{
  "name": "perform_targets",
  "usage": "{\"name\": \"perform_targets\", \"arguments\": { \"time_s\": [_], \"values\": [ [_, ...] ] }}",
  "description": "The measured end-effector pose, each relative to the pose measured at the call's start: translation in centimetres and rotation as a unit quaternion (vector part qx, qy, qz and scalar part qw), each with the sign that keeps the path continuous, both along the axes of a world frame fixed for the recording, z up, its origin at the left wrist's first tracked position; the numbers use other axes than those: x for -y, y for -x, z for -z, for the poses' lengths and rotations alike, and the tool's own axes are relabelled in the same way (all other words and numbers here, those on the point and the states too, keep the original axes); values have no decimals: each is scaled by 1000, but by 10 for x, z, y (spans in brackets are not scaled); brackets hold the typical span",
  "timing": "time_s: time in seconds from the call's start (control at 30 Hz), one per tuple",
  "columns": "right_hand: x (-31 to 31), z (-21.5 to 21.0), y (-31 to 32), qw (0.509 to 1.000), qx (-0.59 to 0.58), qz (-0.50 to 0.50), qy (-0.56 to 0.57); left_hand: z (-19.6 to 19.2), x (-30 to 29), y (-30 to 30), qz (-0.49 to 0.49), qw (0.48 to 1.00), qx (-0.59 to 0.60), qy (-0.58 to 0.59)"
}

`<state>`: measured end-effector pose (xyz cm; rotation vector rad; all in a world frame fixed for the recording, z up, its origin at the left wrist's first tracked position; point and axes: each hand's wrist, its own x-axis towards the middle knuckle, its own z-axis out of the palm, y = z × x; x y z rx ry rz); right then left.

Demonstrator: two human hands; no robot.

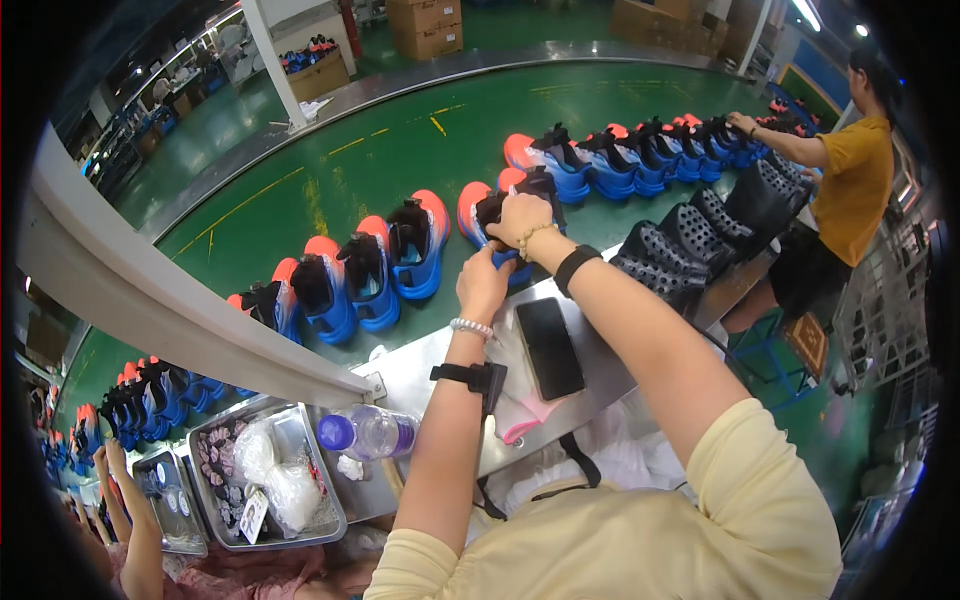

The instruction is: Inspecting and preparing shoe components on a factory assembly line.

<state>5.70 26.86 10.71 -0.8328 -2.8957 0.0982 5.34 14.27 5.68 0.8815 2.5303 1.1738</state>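
Both arms stretch up toward the frame's centre. The right hand [519, 219] curls its grip over a blue shoe [487, 228]. The left hand [483, 283], below it, looks clamped on the shoe's side

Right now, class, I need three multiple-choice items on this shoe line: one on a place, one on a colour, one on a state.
1. Where does the black phone lie?
A. on the metal ledge beside the belt
B. among the shoes on the belt
C. in the steel tray

2. What colour is the bottle's cap?
A. red
B. purple
C. white

3. What are the hands doing?
A. resting flat on the ledge
B. both at one blue and orange shoe
C. lifting the bottle

Answers: 1 A, the phone sits on the metal ledge between the forearms. 2 B, the cap is purple. 3 B, the left hand and right hand meet at the shoe on the green belt.
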Motion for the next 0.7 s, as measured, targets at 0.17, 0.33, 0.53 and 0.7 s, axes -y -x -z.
{"name": "perform_targets", "arguments": {
  "time_s": [0.17,0.33,0.53,0.7],
  "values": [
    [-7,7,4,995,10,3,100,-7,-2,-5,-21,1000,0,8],
    [10,21,17,994,30,38,95,1,0,-3,-28,999,-9,12],
    [-9,25,28,989,104,-9,104,-4,-8,-14,-43,999,-4,7],
    [-3,31,20,997,-53,-41,46,4,-4,-6,-45,995,-82,37]
  ]
}}
